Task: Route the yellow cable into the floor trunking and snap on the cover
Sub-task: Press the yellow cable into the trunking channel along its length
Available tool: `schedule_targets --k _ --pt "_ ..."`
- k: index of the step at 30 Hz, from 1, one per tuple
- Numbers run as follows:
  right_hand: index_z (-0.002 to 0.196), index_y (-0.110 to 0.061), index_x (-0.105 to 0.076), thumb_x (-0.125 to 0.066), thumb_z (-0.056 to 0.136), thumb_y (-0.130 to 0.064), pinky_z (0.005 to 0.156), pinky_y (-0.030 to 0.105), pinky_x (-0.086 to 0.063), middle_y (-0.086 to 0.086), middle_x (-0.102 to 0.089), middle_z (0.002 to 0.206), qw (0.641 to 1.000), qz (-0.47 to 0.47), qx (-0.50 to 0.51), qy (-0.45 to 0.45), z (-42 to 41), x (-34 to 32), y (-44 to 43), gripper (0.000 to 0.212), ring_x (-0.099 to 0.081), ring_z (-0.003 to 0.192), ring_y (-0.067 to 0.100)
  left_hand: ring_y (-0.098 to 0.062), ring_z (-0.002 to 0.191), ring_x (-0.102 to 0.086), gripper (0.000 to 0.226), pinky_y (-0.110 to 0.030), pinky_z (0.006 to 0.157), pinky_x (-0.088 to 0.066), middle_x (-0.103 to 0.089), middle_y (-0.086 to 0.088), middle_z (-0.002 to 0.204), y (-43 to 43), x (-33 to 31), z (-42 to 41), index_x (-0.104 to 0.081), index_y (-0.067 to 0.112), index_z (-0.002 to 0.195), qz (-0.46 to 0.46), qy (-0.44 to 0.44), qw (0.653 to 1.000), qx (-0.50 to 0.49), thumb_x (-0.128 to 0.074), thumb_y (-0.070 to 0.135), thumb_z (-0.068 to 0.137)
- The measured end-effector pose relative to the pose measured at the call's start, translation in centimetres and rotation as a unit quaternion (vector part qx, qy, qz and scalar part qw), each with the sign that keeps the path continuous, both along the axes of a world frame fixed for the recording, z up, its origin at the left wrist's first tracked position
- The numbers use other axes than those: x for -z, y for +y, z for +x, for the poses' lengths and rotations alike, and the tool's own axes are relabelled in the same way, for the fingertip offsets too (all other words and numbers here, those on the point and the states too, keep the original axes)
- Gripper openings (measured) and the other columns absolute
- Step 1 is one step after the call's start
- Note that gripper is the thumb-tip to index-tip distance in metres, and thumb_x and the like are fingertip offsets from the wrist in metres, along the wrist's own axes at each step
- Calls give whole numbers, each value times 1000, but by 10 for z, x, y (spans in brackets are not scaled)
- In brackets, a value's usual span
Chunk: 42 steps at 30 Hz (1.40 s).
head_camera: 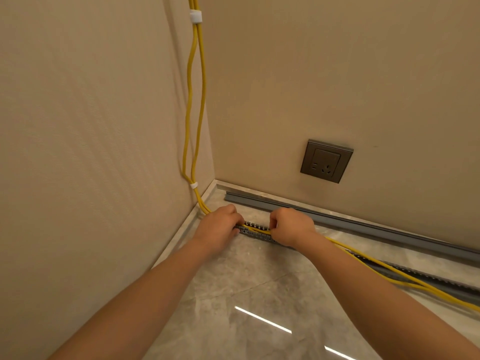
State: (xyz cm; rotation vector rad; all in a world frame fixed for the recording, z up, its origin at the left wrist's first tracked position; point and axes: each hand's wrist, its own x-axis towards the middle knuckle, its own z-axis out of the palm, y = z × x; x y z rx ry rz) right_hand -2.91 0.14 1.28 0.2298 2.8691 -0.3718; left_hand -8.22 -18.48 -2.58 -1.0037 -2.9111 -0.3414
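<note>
Two yellow cables (pixel 193 105) hang down the wall corner, held by white clips, then run along the floor to the right. A grey slotted floor trunking (pixel 255 231) lies on the tiles near the corner and stretches away to the right. My left hand (pixel 220 226) grips the cables at the trunking's left end. My right hand (pixel 291 226) closes on the cables a short way to the right, pressing them into the channel. Further right the cables (pixel 389 272) lie loosely over the trunking. The grey cover strip (pixel 363 223) lies along the base of the back wall.
A dark wall socket (pixel 326 161) sits low on the back wall. Beige walls meet in a corner at the left. Glossy grey marble floor tiles (pixel 246 294) spread toward me, with light reflections.
</note>
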Motion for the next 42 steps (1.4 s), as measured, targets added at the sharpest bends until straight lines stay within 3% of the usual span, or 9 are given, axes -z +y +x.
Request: schedule_targets --k 4,16,24,27,29,31,33,35,42 --pt "97 -21 -69 -58 84 -15 71 34 -53 3 -69 98 1000 16 -2 -2 0 -1 -3 18 -63 90 25 -18 104 -52 26 -33 81 -46 -56 3 108 4 4 6 -67 25 117 -24 52 998 -9 -60 28 92" --pt "98 -17 -68 -61 85 -15 66 33 -48 5 -66 93 997 68 -32 5 -4 -2 -14 15 -61 82 26 -18 101 -57 31 -33 74 -49 -61 4 104 -19 6 -2 -67 23 110 -23 45 996 -69 -58 44 89" --pt "97 -20 -68 -58 85 -15 63 32 -45 4 -66 93 996 61 -63 20 -3 1 -7 16 -62 88 27 -20 99 -57 30 -34 91 -44 -63 3 106 6 13 10 -66 24 116 -40 82 996 -3 -58 35 90" --pt "97 -20 -66 -56 85 -15 63 32 -43 4 -64 93 995 63 -70 29 -2 3 -6 16 -62 89 27 -22 86 -62 22 -33 66 -48 -65 -1 96 16 12 19 -67 20 103 -75 64 995 -23 -66 30 83" --pt "99 -21 -65 -55 86 -15 64 31 -42 4 -66 97 995 60 -67 31 -2 4 -6 18 -61 91 27 -22 61 -62 26 -27 46 -39 -63 -2 73 25 14 21 -67 19 80 -136 72 988 -25 -83 27 62" --pt "100 -22 -65 -55 86 -15 64 31 -42 4 -66 100 996 53 -63 33 -1 5 -6 19 -61 93 27 -21 45 -57 34 -23 39 -26 -59 -1 61 34 14 19 -64 19 67 -163 87 982 -29 -90 24 45" --pt "102 -22 -65 -55 86 -17 65 31 -42 4 -66 102 997 45 -62 33 0 6 -5 20 -61 94 26 -22 56 -62 25 -26 44 -28 -63 -1 74 38 13 19 -66 19 81 -203 82 975 -32 -83 25 64" --pt "104 -23 -65 -57 85 -20 65 31 -43 3 -65 104 997 39 -69 26 1 5 -2 21 -61 94 25 -26 78 -66 16 -29 52 -34 -62 -5 97 39 11 19 -61 15 104 -215 81 973 -35 -62 19 89" --pt "121 -25 -67 -52 95 -20 76 35 -48 -1 -58 117 990 39 -132 40 4 6 16 30 -58 105 23 -28 86 -65 18 -31 56 -38 -60 -6 106 38 8 18 -56 15 111 -199 72 976 -48 -54 16 94"
